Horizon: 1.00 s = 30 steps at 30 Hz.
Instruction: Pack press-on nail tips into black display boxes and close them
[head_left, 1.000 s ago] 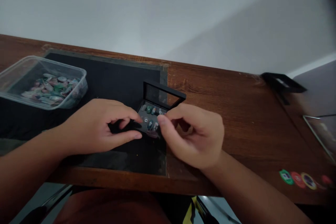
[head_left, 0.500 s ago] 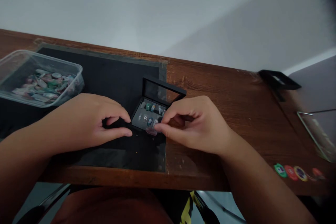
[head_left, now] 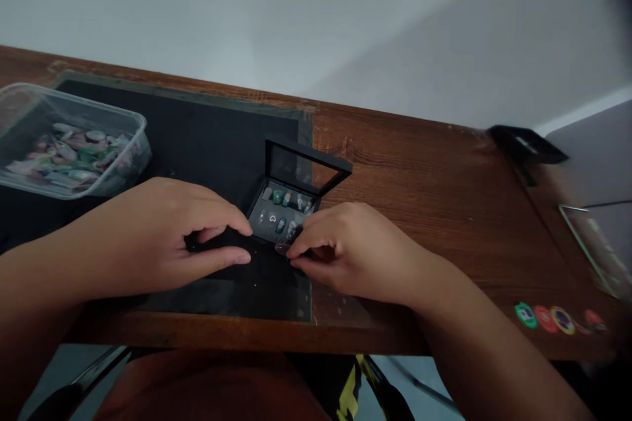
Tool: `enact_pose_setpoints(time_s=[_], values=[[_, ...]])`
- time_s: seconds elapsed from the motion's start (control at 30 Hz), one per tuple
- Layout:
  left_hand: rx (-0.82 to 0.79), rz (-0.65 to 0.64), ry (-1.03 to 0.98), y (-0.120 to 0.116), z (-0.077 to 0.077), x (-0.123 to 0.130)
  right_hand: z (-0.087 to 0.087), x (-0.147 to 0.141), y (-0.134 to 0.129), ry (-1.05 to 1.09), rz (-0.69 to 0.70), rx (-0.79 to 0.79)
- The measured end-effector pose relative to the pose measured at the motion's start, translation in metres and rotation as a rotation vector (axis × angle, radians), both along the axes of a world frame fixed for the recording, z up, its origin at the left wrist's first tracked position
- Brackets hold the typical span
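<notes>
A small black case [head_left: 312, 152] with a windowed lid stands open on the black mat. Two rows of decorated false nails [head_left: 278, 197], some green, some clear or whitish, sit on its grey insert. My right hand [head_left: 360, 250] pinches a pinkish, see-through false nail [head_left: 282, 248] between thumb and forefinger, just off the case's front edge. The right fingers cover the case's front right corner. My left hand [head_left: 158, 237] is beside the case's left front corner, thumb and forefinger apart with nothing between them. Its forefinger tip is at the case's edge; whether it touches, I cannot tell.
A clear plastic tub [head_left: 141, 122] of mixed false nails stands on the mat [head_left: 212, 125] at left. Several coloured round pieces [head_left: 545, 319] lie near the table's right front. Farther back right are a black object [head_left: 528, 145] and a glass-like panel [head_left: 592, 250].
My right hand has moved down and slightly left, bringing the pinkish false nail off the case's front. The left hand stays by the case. The view has shifted a little.
</notes>
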<state>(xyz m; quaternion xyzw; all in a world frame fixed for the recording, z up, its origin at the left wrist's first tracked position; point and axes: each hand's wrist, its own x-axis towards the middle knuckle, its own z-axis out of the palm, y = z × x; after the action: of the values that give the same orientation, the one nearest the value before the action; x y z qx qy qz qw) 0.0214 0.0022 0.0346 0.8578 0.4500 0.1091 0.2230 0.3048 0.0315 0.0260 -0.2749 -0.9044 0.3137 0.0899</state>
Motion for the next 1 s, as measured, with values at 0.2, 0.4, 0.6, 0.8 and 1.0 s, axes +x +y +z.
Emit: enact_pose_setpoints(time_s=[0.2,0.4,0.6,0.8,1.0], values=[[0.109,-0.097,0.003,0.001,-0.003,-0.001,0.003,-0.001,-0.001,0.028,0.036,0.045],[0.143,-0.195,-0.132,-0.005,-0.003,0.013,0.012,0.002,-0.003,0.354,0.08,-0.129],[0.244,-0.133,-0.256,-0.008,-0.012,0.023,0.014,0.002,-0.007,0.391,0.04,-0.244],[0.392,-0.155,-0.37,-0.012,-0.008,0.025,0.01,-0.002,-0.006,0.418,0.02,-0.372],[0.295,-0.09,-0.503,-0.01,-0.011,0.032,-0.001,-0.006,-0.003,0.544,-0.009,-0.38]])
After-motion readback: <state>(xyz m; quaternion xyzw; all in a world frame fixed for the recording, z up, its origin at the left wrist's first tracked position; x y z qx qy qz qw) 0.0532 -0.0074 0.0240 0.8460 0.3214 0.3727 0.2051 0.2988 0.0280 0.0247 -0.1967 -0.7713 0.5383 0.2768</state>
